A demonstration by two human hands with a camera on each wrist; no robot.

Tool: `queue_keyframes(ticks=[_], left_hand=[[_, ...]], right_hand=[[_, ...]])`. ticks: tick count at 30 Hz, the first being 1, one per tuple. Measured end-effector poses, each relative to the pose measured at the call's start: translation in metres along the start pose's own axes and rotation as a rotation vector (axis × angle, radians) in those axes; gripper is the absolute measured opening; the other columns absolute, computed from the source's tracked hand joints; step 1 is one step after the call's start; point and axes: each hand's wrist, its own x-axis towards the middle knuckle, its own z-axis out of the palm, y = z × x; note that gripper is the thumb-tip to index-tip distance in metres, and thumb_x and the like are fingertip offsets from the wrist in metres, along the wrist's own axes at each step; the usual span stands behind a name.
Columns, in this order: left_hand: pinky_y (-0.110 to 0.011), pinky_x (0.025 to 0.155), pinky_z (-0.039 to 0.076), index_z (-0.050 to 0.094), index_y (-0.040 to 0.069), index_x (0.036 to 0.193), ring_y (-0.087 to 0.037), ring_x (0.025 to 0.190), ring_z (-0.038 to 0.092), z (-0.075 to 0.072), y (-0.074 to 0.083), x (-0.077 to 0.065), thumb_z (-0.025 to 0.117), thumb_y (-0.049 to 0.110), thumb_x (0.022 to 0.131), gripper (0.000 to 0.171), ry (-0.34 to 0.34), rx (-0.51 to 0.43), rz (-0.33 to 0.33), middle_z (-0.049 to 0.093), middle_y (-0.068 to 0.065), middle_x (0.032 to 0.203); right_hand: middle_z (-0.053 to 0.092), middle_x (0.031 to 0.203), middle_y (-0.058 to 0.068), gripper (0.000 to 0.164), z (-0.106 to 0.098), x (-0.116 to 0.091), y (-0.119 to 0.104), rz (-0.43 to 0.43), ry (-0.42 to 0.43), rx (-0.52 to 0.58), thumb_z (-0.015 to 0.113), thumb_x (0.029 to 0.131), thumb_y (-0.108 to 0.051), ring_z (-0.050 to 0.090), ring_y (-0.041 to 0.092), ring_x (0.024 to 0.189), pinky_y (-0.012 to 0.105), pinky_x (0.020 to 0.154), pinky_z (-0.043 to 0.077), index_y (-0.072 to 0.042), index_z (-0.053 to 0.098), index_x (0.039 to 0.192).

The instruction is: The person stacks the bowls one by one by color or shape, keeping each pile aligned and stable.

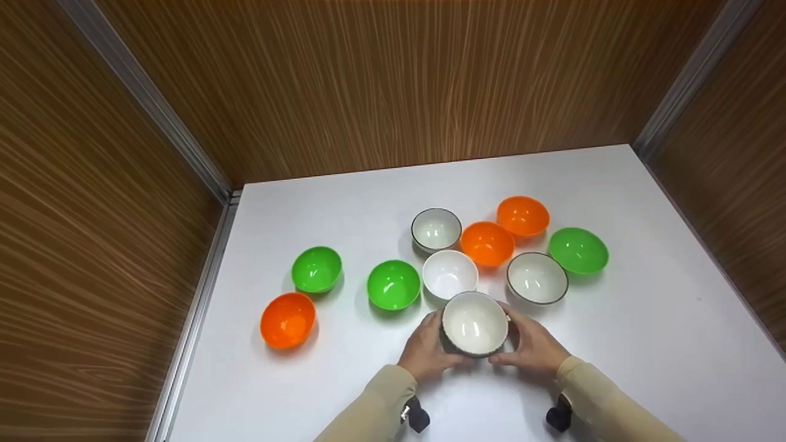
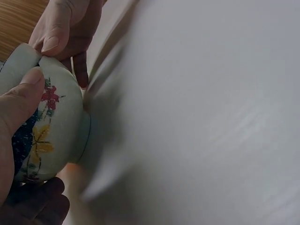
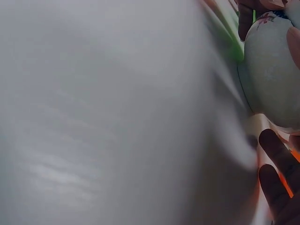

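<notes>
Both hands grip a pale ceramic bowl (image 1: 475, 325) near the front of the table, its mouth facing up. My left hand (image 1: 430, 348) holds its left side, thumb along the near wall. From the right, my right hand (image 1: 533, 348) grips the opposite side with spread fingers. Red and yellow flowers and a dark blue patch decorate the bowl's outside (image 2: 61, 103) in the left wrist view. Beside the left thumb there, a second pale curved surface (image 2: 18, 68) rises; I cannot tell whether it is another nested bowl. The right wrist view shows the bowl's pale wall (image 3: 272, 70) and fingers (image 3: 276, 150) below.
Just behind stands a white bowl (image 1: 450, 275). Dark-rimmed bowls (image 1: 436, 230) (image 1: 537, 279), orange bowls (image 1: 487, 244) (image 1: 522, 217) and a green bowl (image 1: 578, 251) cluster around it. Leftward are green bowls (image 1: 393, 285) (image 1: 316, 270) and an orange bowl (image 1: 288, 320). Wood-grain panels (image 1: 393, 86) enclose the white table (image 1: 663, 294).
</notes>
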Motion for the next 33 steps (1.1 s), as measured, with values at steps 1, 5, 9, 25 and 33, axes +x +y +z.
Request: queue_keyframes(ticks=[1, 5, 9, 25, 33], left_hand=[[-0.032, 0.101, 0.035, 0.034, 0.010, 0.138, -0.017, 0.119, 0.043, 0.001, 0.001, 0.002, 0.081, 0.050, 0.056, 0.104, -0.003, 0.005, 0.005, 0.046, -0.004, 0.130], [-0.032, 0.102, 0.034, 0.034, 0.012, 0.139, -0.017, 0.120, 0.043, 0.003, 0.003, 0.009, 0.081, 0.050, 0.056, 0.103, -0.027, -0.009, 0.006, 0.046, -0.003, 0.130], [-0.032, 0.103, 0.031, 0.031, 0.015, 0.141, -0.016, 0.122, 0.041, 0.003, 0.002, 0.017, 0.081, 0.049, 0.057, 0.104, -0.053, -0.040, -0.017, 0.045, -0.002, 0.131], [-0.034, 0.107, 0.025, 0.024, 0.022, 0.144, -0.014, 0.128, 0.033, -0.003, -0.005, 0.047, 0.084, 0.042, 0.056, 0.108, -0.105, -0.128, -0.075, 0.038, 0.002, 0.140], [-0.031, 0.107, 0.023, 0.025, 0.023, 0.144, -0.010, 0.127, 0.033, -0.007, -0.007, 0.060, 0.086, 0.036, 0.056, 0.107, -0.104, -0.166, -0.078, 0.037, 0.005, 0.140]], right_hand=[[0.046, 0.134, 0.000, 0.107, -0.001, -0.001, -0.001, 0.006, 0.002, 0.019, 0.087, 0.050, -0.039, 0.044, 0.021, 0.119, 0.048, 0.103, 0.028, -0.019, 0.034, 0.141], [0.043, 0.136, 0.010, 0.105, -0.007, -0.002, -0.014, 0.009, 0.007, 0.112, 0.088, 0.055, -0.024, 0.042, 0.028, 0.121, 0.047, 0.102, 0.029, -0.006, 0.030, 0.142], [0.043, 0.134, 0.017, 0.101, -0.011, -0.002, -0.025, 0.021, 0.015, 0.141, 0.085, 0.060, -0.014, 0.047, 0.031, 0.116, 0.045, 0.095, 0.039, 0.002, 0.027, 0.141], [0.032, 0.143, 0.013, 0.105, -0.001, 0.011, 0.005, 0.214, 0.001, 0.164, 0.079, 0.069, -0.035, 0.036, 0.031, 0.124, 0.056, 0.102, 0.023, -0.024, 0.011, 0.148], [0.020, 0.147, 0.017, 0.099, -0.003, 0.020, -0.003, 0.239, -0.016, 0.159, 0.075, 0.075, -0.029, 0.019, 0.037, 0.132, 0.058, 0.105, 0.008, -0.018, 0.009, 0.148]])
